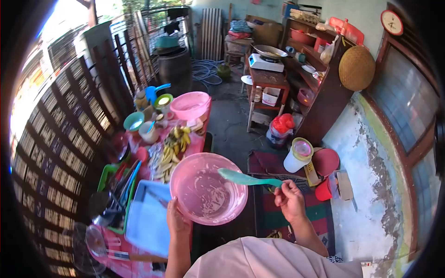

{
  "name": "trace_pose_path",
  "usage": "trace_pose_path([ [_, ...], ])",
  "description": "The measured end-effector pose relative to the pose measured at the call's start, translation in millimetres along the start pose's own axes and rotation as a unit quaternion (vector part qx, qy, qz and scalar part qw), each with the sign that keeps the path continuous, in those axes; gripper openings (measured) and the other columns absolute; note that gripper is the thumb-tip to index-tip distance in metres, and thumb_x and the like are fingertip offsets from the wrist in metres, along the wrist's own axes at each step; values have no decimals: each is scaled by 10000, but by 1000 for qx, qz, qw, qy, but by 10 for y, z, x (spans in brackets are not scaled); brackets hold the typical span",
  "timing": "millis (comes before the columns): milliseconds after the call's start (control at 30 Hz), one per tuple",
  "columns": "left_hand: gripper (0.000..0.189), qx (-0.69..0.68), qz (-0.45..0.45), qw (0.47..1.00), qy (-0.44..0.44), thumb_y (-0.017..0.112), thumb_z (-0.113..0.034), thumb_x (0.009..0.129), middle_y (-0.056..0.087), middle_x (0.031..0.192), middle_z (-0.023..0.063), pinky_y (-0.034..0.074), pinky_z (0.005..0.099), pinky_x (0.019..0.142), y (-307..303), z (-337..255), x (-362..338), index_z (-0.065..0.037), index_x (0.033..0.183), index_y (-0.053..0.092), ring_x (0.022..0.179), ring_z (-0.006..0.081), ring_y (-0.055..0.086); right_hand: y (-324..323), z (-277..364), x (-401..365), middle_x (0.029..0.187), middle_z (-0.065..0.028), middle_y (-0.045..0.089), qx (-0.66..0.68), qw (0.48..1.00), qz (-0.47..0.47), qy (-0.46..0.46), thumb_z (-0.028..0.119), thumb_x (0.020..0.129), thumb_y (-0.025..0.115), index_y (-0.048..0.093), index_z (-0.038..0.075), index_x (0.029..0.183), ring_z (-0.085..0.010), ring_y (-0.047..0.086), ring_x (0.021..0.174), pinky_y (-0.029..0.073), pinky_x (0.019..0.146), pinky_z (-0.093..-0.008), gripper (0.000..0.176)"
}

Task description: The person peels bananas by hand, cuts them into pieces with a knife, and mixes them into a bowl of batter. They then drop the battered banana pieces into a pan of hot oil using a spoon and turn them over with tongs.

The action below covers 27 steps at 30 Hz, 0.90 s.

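My left hand (178, 218) grips the near left rim of a pink plastic basin (187, 197), tilted toward me. Smears of pale batter coat the inside of the basin. In my right hand (290, 200) is a green plastic rice paddle (245, 178), held by its handle. Its blade reaches over the basin's right rim, above the inside. Left of the basin, a heap of bananas (174, 150) lies on the pink-covered table. A blue tray (150, 227) stands just beside my left hand.
A green basket (105, 178) of utensils and a second pink basin (190, 104) stand on the table. A pan (270, 52) sits on a white stove (265, 63) at the back. Right are a white container (296, 160) and a red bowl (326, 161) near the wall.
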State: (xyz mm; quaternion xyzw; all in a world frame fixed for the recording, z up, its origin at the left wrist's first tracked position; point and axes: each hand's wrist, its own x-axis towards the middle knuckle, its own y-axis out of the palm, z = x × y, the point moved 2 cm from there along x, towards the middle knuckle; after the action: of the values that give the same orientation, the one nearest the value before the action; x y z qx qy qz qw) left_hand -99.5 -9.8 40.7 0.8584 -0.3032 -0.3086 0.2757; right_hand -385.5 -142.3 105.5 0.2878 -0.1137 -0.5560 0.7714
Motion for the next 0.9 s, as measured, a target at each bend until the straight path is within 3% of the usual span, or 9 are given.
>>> trace_pose_path([
  [167,174,24,-5,1000,-4,466,-205,859,569,978,44,470,295,705,803,-162,861,-75,964,514,846,159,561,-500,243,797,708,-74,552,-30,995,-91,-42,180,890,460,461,92,852,-105,488,488,389,448,-233,96],
  [233,238,7,43,998,40,475,-229,857,567,1030,54,485,294,646,1157,-134,1396,-74,1034,511,849,163,576,-735,307,1433,715,-80,554,-27,995,-86,-36,175,888,463,465,85,856,-107,494,490,400,445,-230,95],
  [267,287,-5,68,995,69,450,-232,870,555,1082,77,472,318,749,1151,-103,1656,-43,1080,498,936,184,559,-782,356,1700,722,-87,557,-22,997,-73,-34,169,886,466,469,78,859,-109,500,492,410,443,-226,95],
  [300,287,-4,75,994,74,450,-232,870,555,1082,77,472,318,749,1300,-110,1897,-43,1080,498,936,184,559,-776,415,1948,721,-87,556,-20,996,-74,-36,172,887,464,467,77,854,-109,498,490,405,441,-223,101],
  [400,363,-55,86,988,119,383,-219,897,504,1167,131,340,376,960,1681,-178,2391,28,1159,429,1084,238,472,-702,629,2602,719,-86,556,-3,996,-74,-53,176,891,457,465,76,854,-109,493,487,401,442,-223,108],
  [500,394,-49,96,983,151,379,-228,898,487,1189,138,347,369,955,2004,-307,2899,45,1182,400,1091,239,467,-601,789,3216,716,-84,555,12,998,-47,-49,179,895,450,464,77,855,-109,490,486,398,442,-226,110],
  [633,280,1,-38,982,187,424,-216,893,525,1103,118,410,438,875,2073,-461,3557,-41,1111,446,1057,234,489,-403,777,3945,710,-72,549,10,1000,-8,-14,188,896,450,460,95,851,-100,475,484,391,449,-227,103],
  [733,226,47,-119,974,185,454,-215,888,538,1042,95,449,435,814,2070,-488,3896,-73,1064,456,992,225,525,-229,644,4482,707,-71,554,2,1000,16,14,190,898,443,459,95,855,-97,479,479,392,446,-225,106],
  [900,241,32,-148,972,179,482,-221,881,557,994,65,457,363,800,1730,-376,4382,-51,1051,464,923,189,551,98,394,5432,709,-74,554,-28,997,44,57,191,900,441,455,94,866,-97,481,466,395,432,-222,104],
])
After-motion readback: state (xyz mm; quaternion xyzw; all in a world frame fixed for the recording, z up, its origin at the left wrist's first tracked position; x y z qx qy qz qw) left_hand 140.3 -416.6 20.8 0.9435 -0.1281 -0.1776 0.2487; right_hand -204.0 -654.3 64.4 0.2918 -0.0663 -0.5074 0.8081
